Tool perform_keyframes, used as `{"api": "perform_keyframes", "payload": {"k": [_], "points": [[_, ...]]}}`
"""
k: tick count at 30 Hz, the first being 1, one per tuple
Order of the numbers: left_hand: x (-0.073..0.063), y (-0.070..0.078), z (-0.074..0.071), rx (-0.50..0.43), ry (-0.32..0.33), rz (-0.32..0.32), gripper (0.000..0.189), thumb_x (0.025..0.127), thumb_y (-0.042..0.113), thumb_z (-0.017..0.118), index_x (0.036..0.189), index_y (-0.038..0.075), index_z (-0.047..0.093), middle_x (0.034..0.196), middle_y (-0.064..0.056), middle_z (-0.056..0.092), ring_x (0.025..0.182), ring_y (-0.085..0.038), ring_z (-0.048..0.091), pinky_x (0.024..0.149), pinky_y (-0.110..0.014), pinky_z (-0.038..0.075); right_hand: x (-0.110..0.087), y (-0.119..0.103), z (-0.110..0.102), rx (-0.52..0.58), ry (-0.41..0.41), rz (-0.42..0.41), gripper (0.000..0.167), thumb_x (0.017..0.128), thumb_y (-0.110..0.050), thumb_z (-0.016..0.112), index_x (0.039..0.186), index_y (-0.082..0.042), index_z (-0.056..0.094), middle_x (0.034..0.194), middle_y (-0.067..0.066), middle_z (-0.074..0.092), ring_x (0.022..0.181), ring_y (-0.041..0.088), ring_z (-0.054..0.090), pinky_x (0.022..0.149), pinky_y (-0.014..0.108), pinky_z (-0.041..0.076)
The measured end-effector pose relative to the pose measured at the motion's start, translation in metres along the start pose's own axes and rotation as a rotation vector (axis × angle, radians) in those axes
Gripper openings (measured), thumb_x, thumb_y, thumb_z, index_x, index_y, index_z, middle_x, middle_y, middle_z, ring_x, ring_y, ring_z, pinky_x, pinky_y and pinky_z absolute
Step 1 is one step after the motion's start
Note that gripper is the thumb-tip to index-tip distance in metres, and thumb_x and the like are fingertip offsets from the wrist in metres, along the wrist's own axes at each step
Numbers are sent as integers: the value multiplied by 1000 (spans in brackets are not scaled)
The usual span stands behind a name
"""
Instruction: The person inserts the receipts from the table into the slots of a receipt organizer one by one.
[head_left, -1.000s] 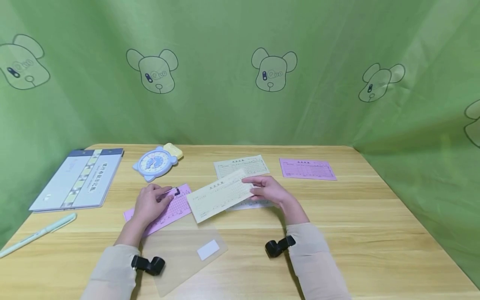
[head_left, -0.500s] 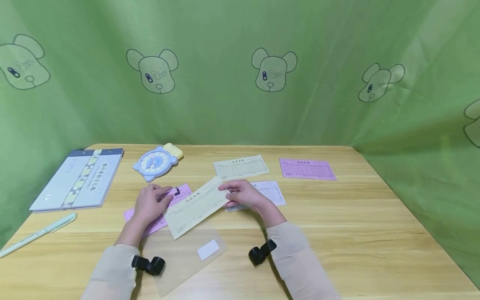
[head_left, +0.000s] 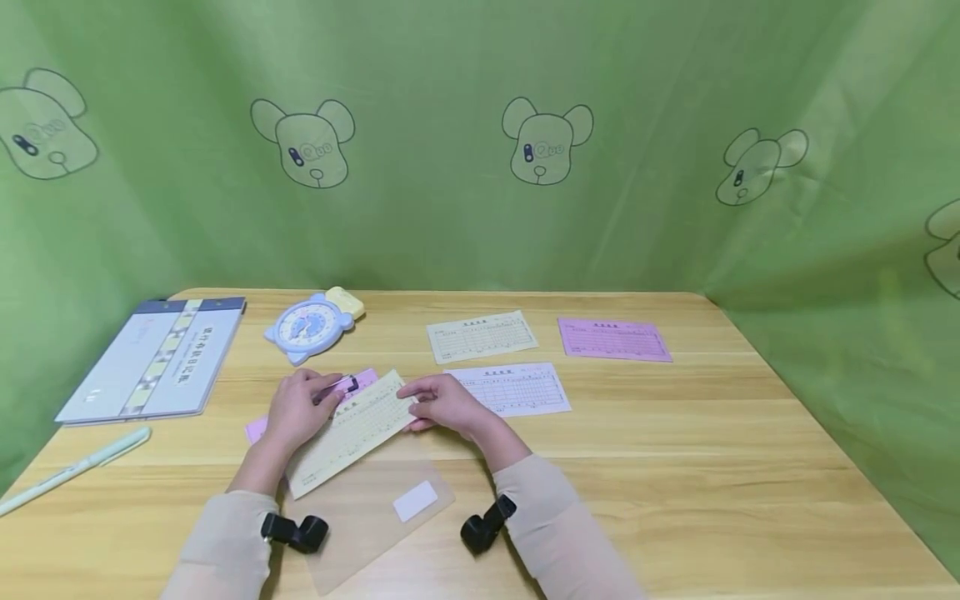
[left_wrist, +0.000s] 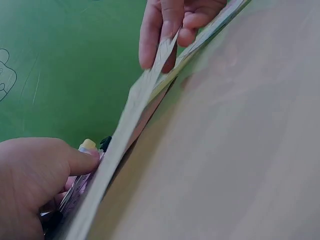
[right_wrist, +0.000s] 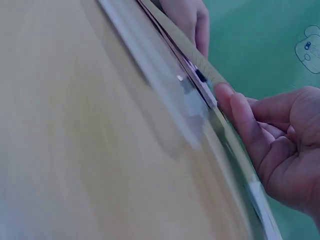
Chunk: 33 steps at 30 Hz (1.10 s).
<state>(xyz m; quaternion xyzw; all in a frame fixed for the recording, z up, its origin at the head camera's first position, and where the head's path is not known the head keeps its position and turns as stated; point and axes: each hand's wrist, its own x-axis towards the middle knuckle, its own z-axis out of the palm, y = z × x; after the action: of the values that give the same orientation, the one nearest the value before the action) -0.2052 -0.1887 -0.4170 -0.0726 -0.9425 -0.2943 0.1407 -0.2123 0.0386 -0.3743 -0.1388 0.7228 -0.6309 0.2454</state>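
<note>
My left hand (head_left: pixel 297 414) pinches a small black clip (head_left: pixel 354 383) with a silver handle, at the upper edge of a pink printed slip (head_left: pixel 364 380). In my right hand (head_left: pixel 444 403) the right end of a pale yellow printed slip (head_left: pixel 354 433) is held between thumb and fingers. It slants over the pink slip and covers most of it; its lower left end lies beside my left hand. Under both, a translucent sheet or folder (head_left: pixel 360 533) with a white label (head_left: pixel 416 501) lies on the table.
A white slip (head_left: pixel 517 388), a pale green slip (head_left: pixel 480 336) and another pink slip (head_left: pixel 617 339) lie to the right. A blue clock-shaped thing (head_left: pixel 311 327) with a yellow block (head_left: pixel 346 302) stands behind; a ledger book (head_left: pixel 153 358) and a pale green pen (head_left: pixel 75 471) lie left.
My right hand has moved left and nearer with the yellow slip, bringing it over the pink slip and uncovering the white slip. My left hand has stayed in place.
</note>
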Motion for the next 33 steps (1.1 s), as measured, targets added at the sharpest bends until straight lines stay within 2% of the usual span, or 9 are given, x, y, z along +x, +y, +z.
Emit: {"api": "perform_keyframes", "payload": {"k": [8,15,19,27,33], "points": [[0,2,-1,-5,16,18,31,78,15,62,106,2,61,91,-15,51,83,-31,44,70,-41,33,17,17,12,53,5,42,30,79,13,49,108,9,53,72,17,53,64,27,61,59,29,49],[0,-1,0,3,-3,17,33,78,18,62,107,2,61,90,-14,50,81,-29,43,67,-39,32,24,20,17,29,11,53,29,79,12,49,107,8,55,72,21,55,59,25,61,55,29,49],[1,-2,0,18,-6,37,34,77,19,64,106,1,61,89,-14,49,80,-29,43,66,-40,32,28,23,17,32,22,69,29,79,12,50,106,6,56,72,19,53,58,25,61,55,28,49],[4,-7,2,98,16,150,30,78,17,63,102,-1,62,83,-15,50,76,-29,45,67,-41,34,30,24,18,38,29,90,29,79,13,49,106,6,56,69,13,47,59,26,61,55,28,49],[4,-4,2,178,55,235,27,79,15,61,100,-2,62,81,-16,51,76,-31,46,69,-42,35,31,24,19,21,33,85,29,79,13,49,107,6,56,71,15,48,60,26,61,54,27,49]]}}
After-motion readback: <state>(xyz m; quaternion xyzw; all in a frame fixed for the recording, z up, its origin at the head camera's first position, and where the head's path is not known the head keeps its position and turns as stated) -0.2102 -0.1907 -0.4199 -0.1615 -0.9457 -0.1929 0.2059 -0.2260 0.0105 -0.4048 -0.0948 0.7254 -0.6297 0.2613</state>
